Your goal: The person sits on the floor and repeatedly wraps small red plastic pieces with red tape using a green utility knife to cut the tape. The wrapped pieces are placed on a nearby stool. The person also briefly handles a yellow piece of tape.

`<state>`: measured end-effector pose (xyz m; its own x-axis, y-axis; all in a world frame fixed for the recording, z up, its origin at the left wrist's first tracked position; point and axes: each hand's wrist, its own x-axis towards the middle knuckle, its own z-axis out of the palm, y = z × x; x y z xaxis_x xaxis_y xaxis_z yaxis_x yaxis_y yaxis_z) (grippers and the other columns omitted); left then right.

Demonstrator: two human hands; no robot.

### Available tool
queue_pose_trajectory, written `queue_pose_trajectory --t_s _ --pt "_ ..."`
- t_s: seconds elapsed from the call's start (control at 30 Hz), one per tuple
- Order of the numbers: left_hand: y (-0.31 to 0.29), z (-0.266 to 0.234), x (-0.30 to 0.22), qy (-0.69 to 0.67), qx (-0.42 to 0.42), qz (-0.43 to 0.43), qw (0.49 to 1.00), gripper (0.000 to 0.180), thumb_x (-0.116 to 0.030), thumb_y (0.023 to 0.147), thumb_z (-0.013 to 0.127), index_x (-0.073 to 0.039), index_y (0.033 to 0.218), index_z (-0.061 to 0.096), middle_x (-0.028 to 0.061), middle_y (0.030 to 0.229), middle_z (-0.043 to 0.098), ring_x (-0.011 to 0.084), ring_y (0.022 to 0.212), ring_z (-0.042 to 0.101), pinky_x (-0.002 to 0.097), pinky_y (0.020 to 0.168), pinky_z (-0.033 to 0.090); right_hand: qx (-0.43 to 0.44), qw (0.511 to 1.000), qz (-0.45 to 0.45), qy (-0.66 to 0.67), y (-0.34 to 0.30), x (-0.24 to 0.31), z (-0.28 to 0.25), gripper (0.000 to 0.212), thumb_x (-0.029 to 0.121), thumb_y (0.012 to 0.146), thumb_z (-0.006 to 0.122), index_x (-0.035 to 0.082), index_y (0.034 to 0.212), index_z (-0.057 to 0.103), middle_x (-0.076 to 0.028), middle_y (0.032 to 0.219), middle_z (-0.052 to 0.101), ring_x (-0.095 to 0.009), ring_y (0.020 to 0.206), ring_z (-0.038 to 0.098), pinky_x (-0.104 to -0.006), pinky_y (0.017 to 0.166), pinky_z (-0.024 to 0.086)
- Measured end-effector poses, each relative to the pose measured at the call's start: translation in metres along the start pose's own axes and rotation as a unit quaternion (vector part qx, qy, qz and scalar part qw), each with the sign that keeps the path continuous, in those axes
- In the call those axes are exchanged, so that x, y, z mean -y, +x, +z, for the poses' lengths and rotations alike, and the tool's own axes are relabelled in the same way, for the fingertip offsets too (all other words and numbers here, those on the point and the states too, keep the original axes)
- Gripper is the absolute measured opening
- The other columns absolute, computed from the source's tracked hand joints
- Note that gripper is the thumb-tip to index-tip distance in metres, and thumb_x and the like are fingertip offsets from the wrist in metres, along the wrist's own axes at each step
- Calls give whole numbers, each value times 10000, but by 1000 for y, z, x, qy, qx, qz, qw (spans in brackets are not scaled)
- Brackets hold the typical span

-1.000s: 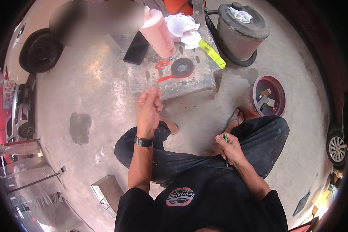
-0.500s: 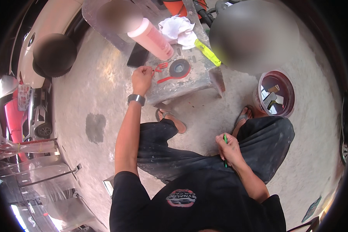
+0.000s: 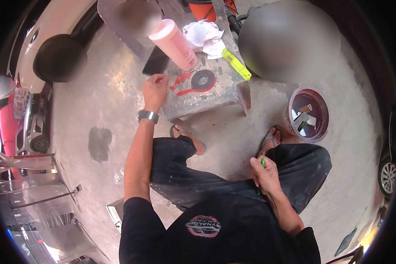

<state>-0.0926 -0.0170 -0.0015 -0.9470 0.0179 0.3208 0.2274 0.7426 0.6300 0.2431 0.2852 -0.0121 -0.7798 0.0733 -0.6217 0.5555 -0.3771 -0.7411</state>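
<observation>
My left hand (image 3: 155,91), with a watch on its wrist, is over the near left part of a worn grey chair-like stand (image 3: 198,105). Its thumb and fingertips are pinched together; whatever lies between them, if anything, is too small to see. Just right of the fingertips lie thin red strips (image 3: 181,79), bunched on the stand. Beside them rests a flat roll of dark tape (image 3: 203,80) with a red layer, its loose red end pointing left. Near my right knee, my right hand (image 3: 266,175) grips a thin green pen-like tool (image 3: 263,162), tip upward.
A pink-white bottle (image 3: 176,46), dark phone-like slab (image 3: 155,60), white cloth (image 3: 204,37) and yellow-green cutter-like tool (image 3: 236,64) are on the stand. A bucket (image 3: 290,116) holding liquid and several flat pieces stands right. An orange container (image 3: 203,12) is behind; a car (image 3: 53,26) is far left.
My left hand has drawn slightly left, away from the red strips, which now sit bunched beside the tape roll. My right hand still grips the green tool, tilted a little differently. The whole view has shifted slightly.
</observation>
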Motion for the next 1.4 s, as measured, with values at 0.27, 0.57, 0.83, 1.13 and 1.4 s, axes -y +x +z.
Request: queue_pose_trajectory --t_s 0.27,0.57,0.83,1.13,1.4 --pt "9 -4 -15 -102 -22 -52 993 232 -215 919 736 16 938 751 73 730 712 117 655 642 294 634 507 -51 940 -167 -293 7 116 -4 208 176 998 667 0 893 628 43 701 512 -50 662 455 -255 567 388" --pt "-15 7 -75 -300 85 -63 948 168 -136 992 703 28 1013 733 -21 830 683 15 710 557 188 636 444 -43 827 -331 -453 130 213 36 285 250 976 700 -31 972 658 18 706 554 -69 673 475 -283 584 406" --pt "-16 51 -134 -244 152 1 958 152 -105 978 689 29 1040 723 -5 685 642 23 613 538 216 562 415 -114 760 -333 -546 229 202 56 336 261 890 735 -27 1044 656 -256 835 692 -398 825 711 -456 741 529" --pt "-18 75 -144 -368 148 -45 917 299 -58 954 723 42 1232 675 43 1004 677 60 813 636 214 716 521 117 913 -245 -303 195 214 54 186 206 947 723 38 976 649 36 768 595 -43 707 516 -252 616 429" --pt "-27 51 -156 -425 162 -31 890 364 21 907 764 60 1253 658 37 1087 642 50 845 626 199 745 528 130 935 -202 -260 139 228 72 135 182 967 662 50 984 641 57 757 561 -29 670 478 -237 585 386"
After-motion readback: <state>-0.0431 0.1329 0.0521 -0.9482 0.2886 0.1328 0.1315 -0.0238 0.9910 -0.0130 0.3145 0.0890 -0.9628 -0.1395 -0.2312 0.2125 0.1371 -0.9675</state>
